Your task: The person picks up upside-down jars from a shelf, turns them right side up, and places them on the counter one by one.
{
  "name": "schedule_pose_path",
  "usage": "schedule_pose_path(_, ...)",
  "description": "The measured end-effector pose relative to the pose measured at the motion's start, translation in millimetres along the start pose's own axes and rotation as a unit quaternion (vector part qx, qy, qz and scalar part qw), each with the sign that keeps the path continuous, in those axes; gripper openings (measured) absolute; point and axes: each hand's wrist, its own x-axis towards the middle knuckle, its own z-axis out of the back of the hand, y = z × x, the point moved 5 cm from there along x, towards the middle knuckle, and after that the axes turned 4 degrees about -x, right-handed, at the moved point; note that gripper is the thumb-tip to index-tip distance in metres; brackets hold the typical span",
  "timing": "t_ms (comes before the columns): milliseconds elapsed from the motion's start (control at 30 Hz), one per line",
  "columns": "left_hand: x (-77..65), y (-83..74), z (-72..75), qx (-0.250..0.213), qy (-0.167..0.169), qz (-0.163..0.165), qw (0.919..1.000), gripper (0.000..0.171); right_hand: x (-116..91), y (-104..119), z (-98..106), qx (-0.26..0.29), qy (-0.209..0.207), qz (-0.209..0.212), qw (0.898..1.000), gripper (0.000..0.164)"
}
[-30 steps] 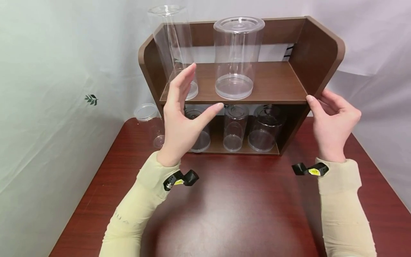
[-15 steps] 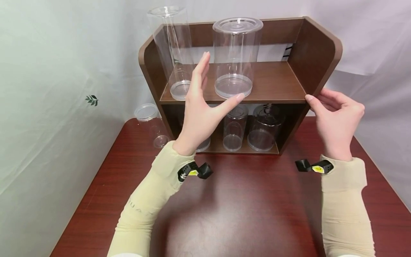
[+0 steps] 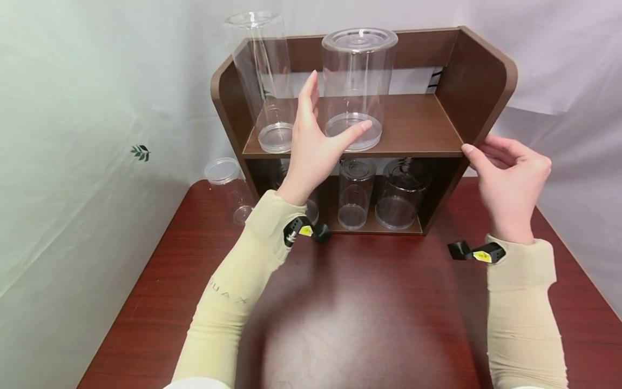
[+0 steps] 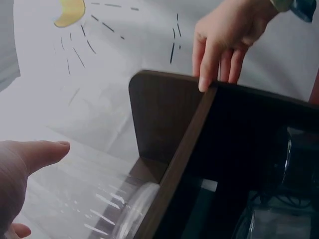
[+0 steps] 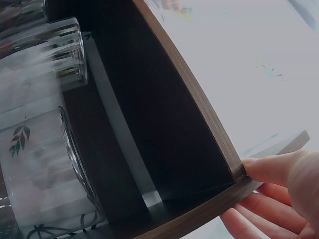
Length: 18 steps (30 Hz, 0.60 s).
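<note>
Here, the left hand (image 3: 313,148) spreads its grip wide near a clear jar (image 3: 360,70); the right hand (image 3: 510,181) pinches the shelf (image 3: 491,81).

Behind the left hand (image 3: 316,146), the pale-yellow fabric sleeve (image 3: 214,335) bears dark letters (image 3: 225,294), "UA" legible; the small yellow label (image 3: 305,230) on the black plastic wrist camera (image 3: 321,233) is unreadable.

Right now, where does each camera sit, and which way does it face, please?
Head: on the head, looking forward and down at the shelf and jars; left hand, right hand and sleeves show.
Left wrist: on that wrist, looking towards the shelf's right side; both hands show, the left partly.
Right wrist: on that wrist, looking at the shelf's right side and lower jars; the right hand shows.
The wrist views share the right hand and shelf.
</note>
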Motion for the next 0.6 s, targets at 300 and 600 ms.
schedule_pose_path(300,13.4,11.3,-4.5,-0.009,-0.005,0.04,0.9991,0.106,0,-1,0,0.018,-0.001,-0.002,1.0,0.031)
schedule_pose_path(600,17.8,10.0,-7.8,-0.03,0.014,0.044,0.9985,0.101,-2,3,1,-0.01,-0.01,0.018,1.0,0.03)
